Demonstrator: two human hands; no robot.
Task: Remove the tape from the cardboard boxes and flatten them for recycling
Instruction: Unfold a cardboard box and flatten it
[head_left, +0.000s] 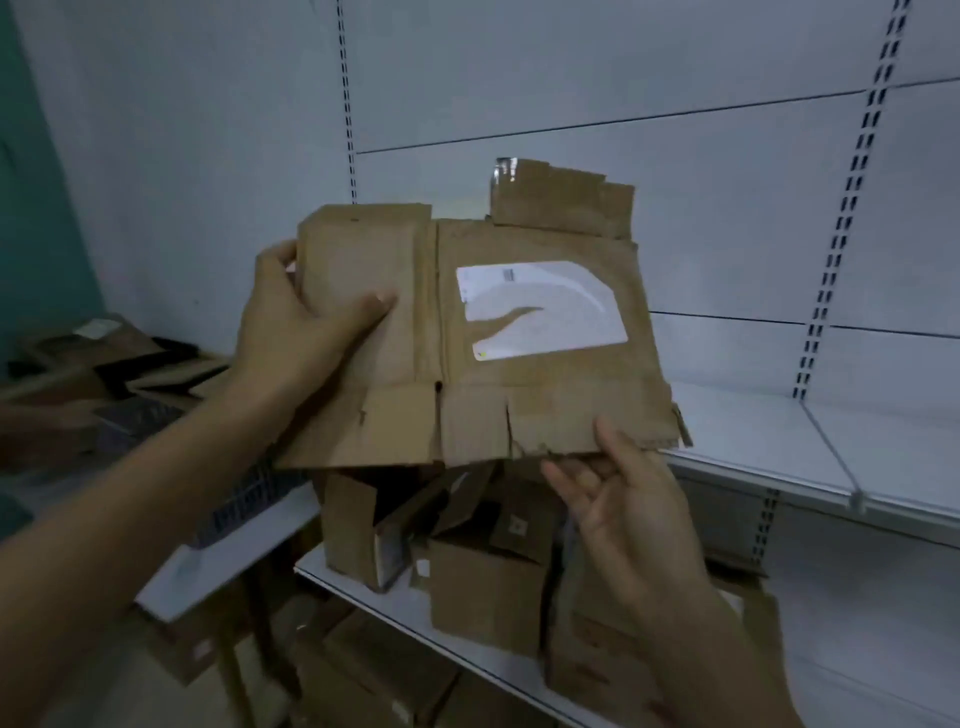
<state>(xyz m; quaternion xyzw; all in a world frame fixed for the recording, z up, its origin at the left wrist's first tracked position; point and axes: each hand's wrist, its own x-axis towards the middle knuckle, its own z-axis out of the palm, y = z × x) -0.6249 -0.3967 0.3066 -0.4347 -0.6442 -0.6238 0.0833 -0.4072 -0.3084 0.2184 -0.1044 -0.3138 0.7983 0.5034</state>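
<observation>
So, nearest: right grip (618, 499) comes up from below, thumb resting on the bottom flap, fingers loose under the edge and released, not closed round anything. It seems to prop the sheet & steady it. Left grip (306, 322) is clenched on the left panel of the flattened brown cardboard box (545, 395), thumb across the front, fingers behind. That holds the box up in the air w/ its face to the camera, prob. for a check.

Torn white shipping label (540, 312) sits on the mid panel. Strip of clear shiny tape (501, 174) is at the top flap corner, likely the next bit to peel. Bottom edge is ragged, flaps slit.

Below/behind, unflattened brown cardboard boxes (483, 587) crowd the lower white metal shelf (410, 608) near its front lip, so little room to set down there. Upper white shelf (753, 441) lies right of the sheet. Open air above, in front of the grey back panel (519, 78). Far left: blurred cardboard pile (104, 374).
</observation>
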